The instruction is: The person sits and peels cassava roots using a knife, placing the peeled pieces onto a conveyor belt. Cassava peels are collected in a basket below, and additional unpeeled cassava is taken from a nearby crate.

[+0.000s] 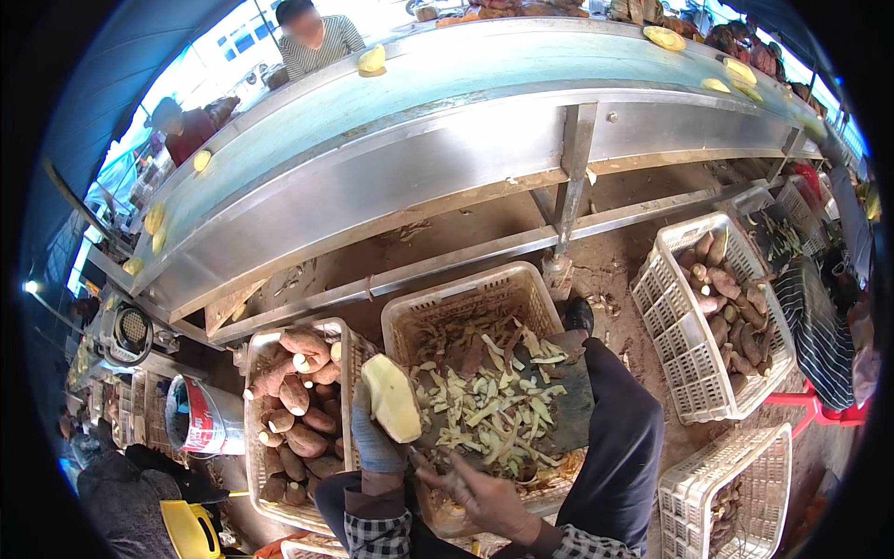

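My left hand (377,433), in a grey-blue glove, grips a large, mostly peeled sweet potato (391,400) with pale yellow flesh. Close to its lower end is my bare right hand (489,492), its fingers closed around a small peeling tool (421,461), mostly hidden by the hand. Beneath both hands, pale peel strips (489,412) lie heaped on a dark board (574,398) set across a plastic crate (464,279) that holds more peelings. Just left of it, another crate (255,412) is full of unpeeled sweet potatoes (305,441).
A metal-sided conveyor (447,150) with a pale blue belt carries peeled sweet potatoes (371,60) across the far side. On the right stand a crate of unpeeled roots (688,363) and another crate (674,482). A white bucket (227,419) is at left. Several people are around.
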A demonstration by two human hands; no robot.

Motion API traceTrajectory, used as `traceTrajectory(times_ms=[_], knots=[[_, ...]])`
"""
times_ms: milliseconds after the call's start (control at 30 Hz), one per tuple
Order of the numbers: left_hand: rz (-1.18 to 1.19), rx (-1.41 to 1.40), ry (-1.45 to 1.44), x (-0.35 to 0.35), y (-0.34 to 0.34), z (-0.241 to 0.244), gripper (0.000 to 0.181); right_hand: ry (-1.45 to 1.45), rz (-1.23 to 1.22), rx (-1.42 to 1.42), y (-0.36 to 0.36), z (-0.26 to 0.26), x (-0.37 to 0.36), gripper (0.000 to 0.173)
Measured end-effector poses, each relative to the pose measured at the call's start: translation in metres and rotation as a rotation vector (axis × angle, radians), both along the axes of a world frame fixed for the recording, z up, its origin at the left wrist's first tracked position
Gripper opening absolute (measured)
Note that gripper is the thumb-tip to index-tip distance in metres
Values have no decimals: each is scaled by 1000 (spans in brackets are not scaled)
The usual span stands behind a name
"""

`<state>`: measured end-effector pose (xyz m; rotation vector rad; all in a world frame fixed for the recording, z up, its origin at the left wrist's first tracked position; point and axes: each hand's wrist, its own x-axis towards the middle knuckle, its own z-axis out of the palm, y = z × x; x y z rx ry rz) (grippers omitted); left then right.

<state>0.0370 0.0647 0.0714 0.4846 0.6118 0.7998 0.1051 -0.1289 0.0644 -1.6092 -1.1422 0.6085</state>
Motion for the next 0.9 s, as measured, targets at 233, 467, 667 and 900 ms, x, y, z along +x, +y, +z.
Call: traceTrajectory(times_ms=[233,467,667,900], knots=[[-70,39,139,10,-24,4,51,14,-140,6,67,33,58,50],[85,-48,76,13,-13,12,50,43,-27,33,16,-3,16,50],[-87,101,102,3,-18,5,52,41,-117,-33,55,41,54,48],[21,81,198,2,-12,-8,52,88,-5,-42,21,11,24,48]])
